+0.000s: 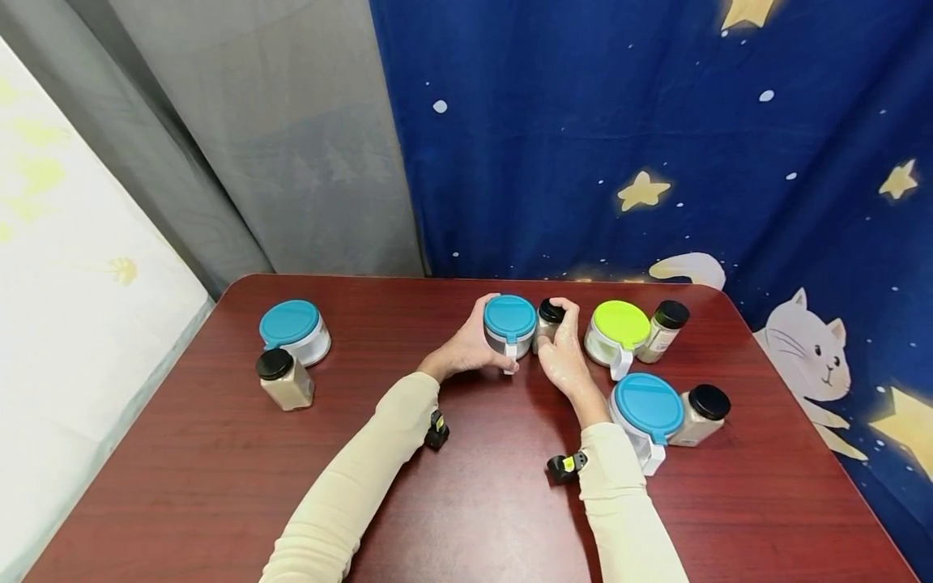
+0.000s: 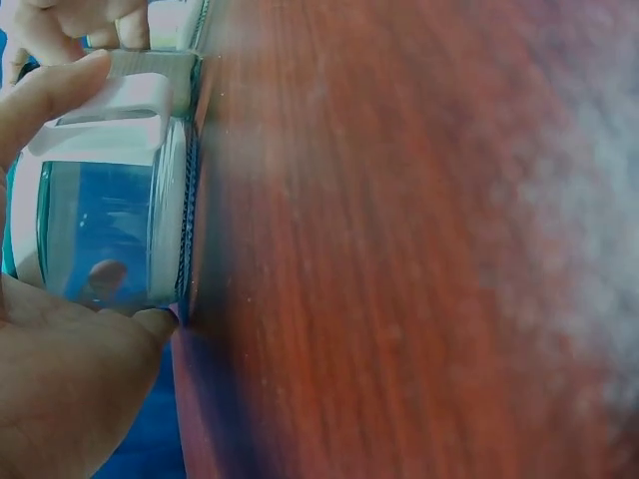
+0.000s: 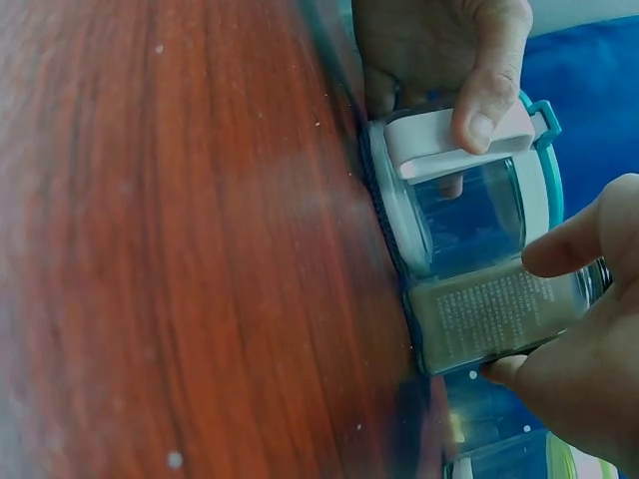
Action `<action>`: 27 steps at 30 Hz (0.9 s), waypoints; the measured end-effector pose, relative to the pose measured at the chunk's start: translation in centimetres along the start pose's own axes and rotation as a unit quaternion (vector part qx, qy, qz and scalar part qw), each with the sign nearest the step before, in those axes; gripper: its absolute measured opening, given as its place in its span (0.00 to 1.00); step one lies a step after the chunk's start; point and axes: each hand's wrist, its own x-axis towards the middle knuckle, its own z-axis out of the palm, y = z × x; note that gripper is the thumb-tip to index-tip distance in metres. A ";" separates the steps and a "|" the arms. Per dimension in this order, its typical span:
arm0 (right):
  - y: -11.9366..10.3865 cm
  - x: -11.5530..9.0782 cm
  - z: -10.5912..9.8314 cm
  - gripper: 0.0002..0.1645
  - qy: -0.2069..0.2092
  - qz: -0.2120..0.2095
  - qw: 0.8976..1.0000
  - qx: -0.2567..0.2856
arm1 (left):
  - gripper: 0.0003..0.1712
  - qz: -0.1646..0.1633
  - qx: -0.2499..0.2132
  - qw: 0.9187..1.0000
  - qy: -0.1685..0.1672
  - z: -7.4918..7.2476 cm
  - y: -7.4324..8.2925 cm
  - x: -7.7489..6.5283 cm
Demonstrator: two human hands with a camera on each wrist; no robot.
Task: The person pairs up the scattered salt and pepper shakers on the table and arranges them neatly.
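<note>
Canister (image 1: 510, 324), round and transparent, blue-lidded and white-handled, is grasped by the left hand (image 1: 474, 344) near the far edge of the reddish-brown wooden table (image 1: 481, 502); just beside it, a black-lidded, square, transparent jar (image 1: 544, 327) is gripped by the right hand (image 1: 565, 356).
</note>
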 end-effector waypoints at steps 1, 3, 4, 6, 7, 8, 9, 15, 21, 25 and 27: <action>0.0 0.0 0.0 0.35 0.001 0.001 1.000 0.007 | 0.75 -0.003 0.005 1.000 -0.001 0.0 0.0 0.0; 0.0 0.0 -0.1 0.36 0.003 0.001 1.000 0.017 | 0.76 -0.011 0.019 1.000 -0.002 0.0 0.0 -0.1; 0.0 -0.1 -0.2 0.37 0.006 0.001 1.000 0.020 | 0.77 -0.015 0.025 1.000 -0.003 0.0 0.0 -0.2; -0.1 -0.1 -0.3 0.39 0.013 0.002 1.000 0.020 | 0.79 -0.021 0.036 0.999 -0.003 0.0 0.1 -0.2; -0.1 -0.2 -0.3 0.39 0.017 0.004 1.000 0.021 | 0.80 -0.022 0.040 0.999 -0.004 0.0 0.2 -0.3; -0.1 -0.2 -0.4 0.38 0.022 0.007 0.999 0.023 | 0.81 -0.020 0.042 0.999 -0.003 0.0 0.3 -0.3; -0.2 -0.2 -0.4 0.37 0.028 0.011 0.999 0.029 | 0.81 -0.016 0.041 0.999 -0.002 0.0 0.3 -0.3; -0.8 -0.3 -0.2 0.29 0.066 0.048 0.995 0.059 | 0.65 0.016 0.007 0.999 0.045 -0.6 0.7 -0.2; -1.3 -0.3 0.0 0.27 0.103 0.039 0.991 0.076 | 0.43 0.046 -0.053 0.993 0.100 -1.7 1.6 -0.7; -1.9 -0.3 0.1 0.25 0.122 0.003 0.987 0.103 | 0.38 0.063 -0.053 0.989 0.125 -2.3 2.2 -1.1; -2.2 -0.3 0.1 0.24 0.133 -0.015 0.984 0.117 | 0.35 0.076 -0.052 0.986 0.141 -2.6 2.4 -1.4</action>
